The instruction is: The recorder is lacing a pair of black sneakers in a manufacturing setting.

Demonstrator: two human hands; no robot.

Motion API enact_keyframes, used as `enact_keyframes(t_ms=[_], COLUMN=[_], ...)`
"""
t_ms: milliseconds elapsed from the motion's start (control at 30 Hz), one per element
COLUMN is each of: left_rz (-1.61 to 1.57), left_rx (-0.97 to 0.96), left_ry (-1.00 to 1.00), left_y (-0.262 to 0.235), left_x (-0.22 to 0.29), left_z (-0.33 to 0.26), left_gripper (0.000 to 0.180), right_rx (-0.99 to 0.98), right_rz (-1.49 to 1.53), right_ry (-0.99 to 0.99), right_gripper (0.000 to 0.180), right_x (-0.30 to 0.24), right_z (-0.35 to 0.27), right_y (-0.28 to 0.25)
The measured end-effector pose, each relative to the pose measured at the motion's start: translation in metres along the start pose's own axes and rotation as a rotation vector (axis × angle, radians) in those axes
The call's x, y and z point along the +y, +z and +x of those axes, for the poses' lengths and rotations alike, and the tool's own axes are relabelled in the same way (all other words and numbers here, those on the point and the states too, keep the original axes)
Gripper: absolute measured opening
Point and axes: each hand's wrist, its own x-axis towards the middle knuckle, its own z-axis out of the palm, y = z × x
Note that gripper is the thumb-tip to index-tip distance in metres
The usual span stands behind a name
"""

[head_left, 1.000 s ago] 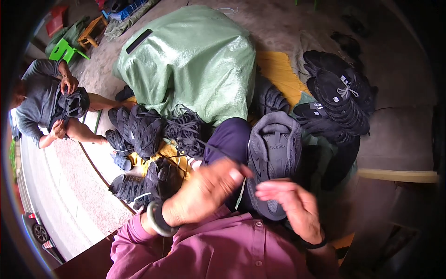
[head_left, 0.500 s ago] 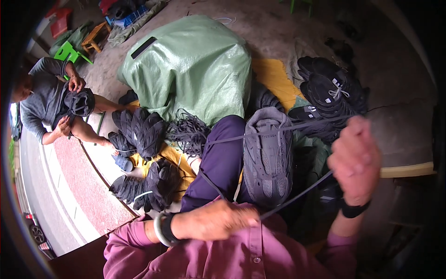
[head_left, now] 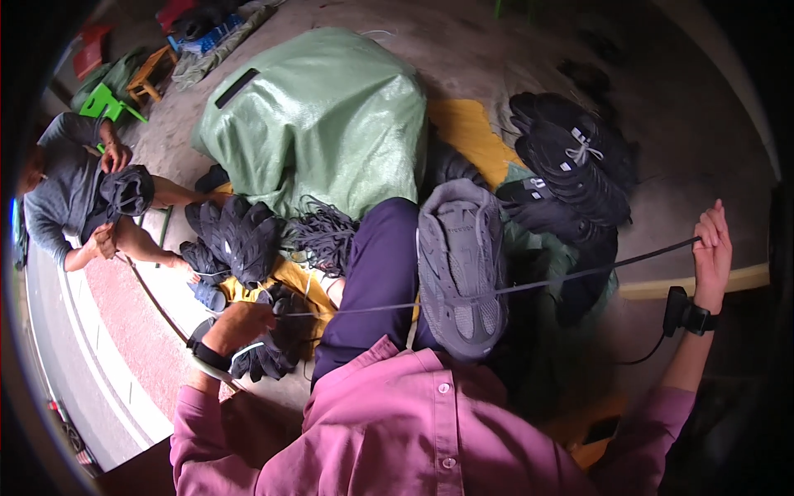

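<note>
A grey shoe upper (head_left: 461, 273) rests on my thigh (head_left: 376, 256), its toe toward me and its opening facing away. Across its lower front runs a dark grey shoelace (head_left: 595, 269), pulled nearly straight between my hands. Out to the right, my right hand (head_left: 713, 248) is raised with its fingers pinched on one end of the lace. My left hand (head_left: 241, 326) grips the other end at the left, over a bundle of black shoe uppers (head_left: 285, 347). Whether the lace passes through the lowest eyelets is too fine to make out.
A big green sack (head_left: 314, 124) stands ahead, with a heap of loose dark laces (head_left: 321, 236) at its near side. Stacked black uppers (head_left: 571, 165) lie at the right, another bundle (head_left: 240, 236) at the left. Further left a seated person (head_left: 70, 190) handles a dark upper (head_left: 128, 190).
My hands have spread apart, the left outward to the left, the right outward to the right. The lace, looped in two strands before, is now one taut line across the upper.
</note>
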Motion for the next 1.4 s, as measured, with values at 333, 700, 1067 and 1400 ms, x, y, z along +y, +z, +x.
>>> enact_keyframes(t_ms=[333,700,1067,1400], left_rz=[0.625,0.227,-0.707,-0.348], left_rx=[0.008,0.195,0.166,0.754], left_ry=[0.084,0.190,0.310,0.568], left_y=[-0.025,-0.030,0.032,0.012], left_x=[-0.093,0.005,0.260,0.297], left_z=[0.002,0.039,0.088,0.130], left_gripper=[0.015,0.015,0.014,0.028], right_rx=[0.757,0.794,-0.317,-0.420], right_rz=[-0.510,-0.783,-1.158,-1.160], right_ry=[-0.137,-0.049,0.253,0.290], right_gripper=[0.023,0.029,0.019,0.008], right_x=[-0.219,-0.159,0.234,0.281], right_z=[-0.097,-0.131,-0.096,-0.103], right_y=[-0.246,-0.218,0.082,0.102])
